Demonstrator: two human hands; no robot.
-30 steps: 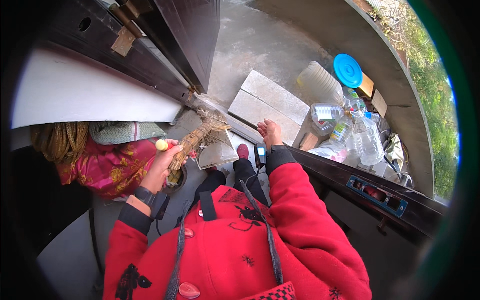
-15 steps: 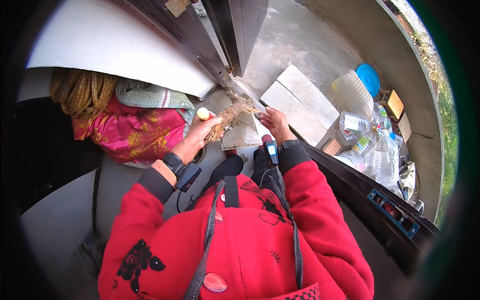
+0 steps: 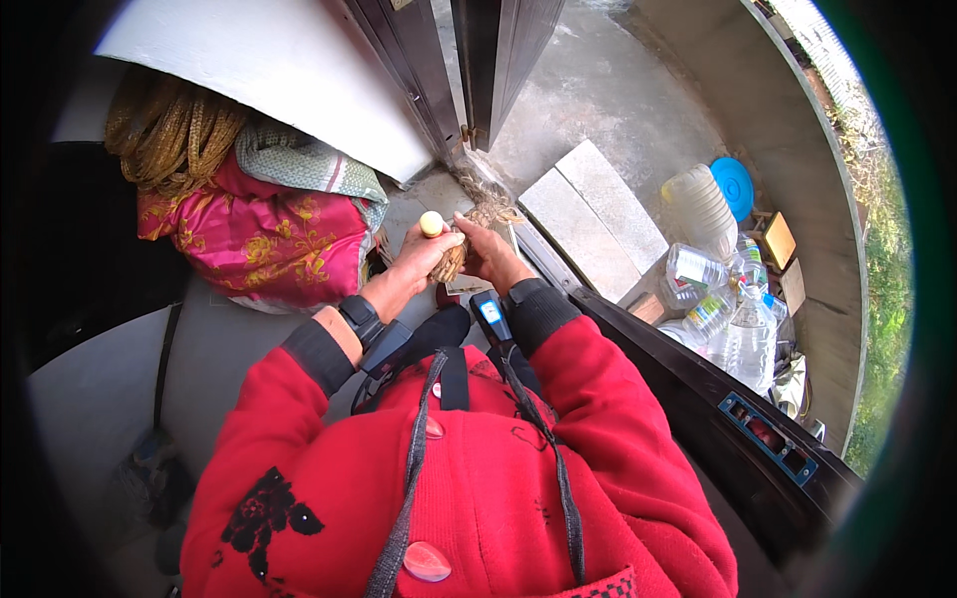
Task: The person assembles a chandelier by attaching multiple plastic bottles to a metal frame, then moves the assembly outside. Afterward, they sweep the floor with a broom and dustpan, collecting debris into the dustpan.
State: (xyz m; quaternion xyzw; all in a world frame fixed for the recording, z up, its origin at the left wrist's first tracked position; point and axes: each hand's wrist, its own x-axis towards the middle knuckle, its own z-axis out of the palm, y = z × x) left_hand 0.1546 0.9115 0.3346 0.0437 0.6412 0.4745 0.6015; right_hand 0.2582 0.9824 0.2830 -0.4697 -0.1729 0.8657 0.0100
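Note:
My left hand (image 3: 419, 257) is closed around a stick topped by a pale yellow knob (image 3: 432, 223), with its thumb side against a straw broom (image 3: 451, 264). My right hand (image 3: 491, 253) is bent round the other side of the broom, close to the left. The broom's bound stalk end points toward me, and its frayed straw (image 3: 490, 211) reaches toward the door sill. Below the hands shows a bit of a pale dustpan (image 3: 465, 287), mostly hidden. Whether the knobbed stick belongs to it, I cannot tell.
A dark door frame (image 3: 688, 349) runs along the right. Past it lie pale slabs (image 3: 598, 214), plastic bottles (image 3: 710, 314) and a blue round lid (image 3: 733, 187). To the left, a pink patterned bundle (image 3: 279, 254) sits beneath coiled golden rope (image 3: 169, 130).
My right hand has moved left from beside the broom, its open fingers now bent round it. My left hand has shifted slightly right, and the broom stands steeper over the dustpan.

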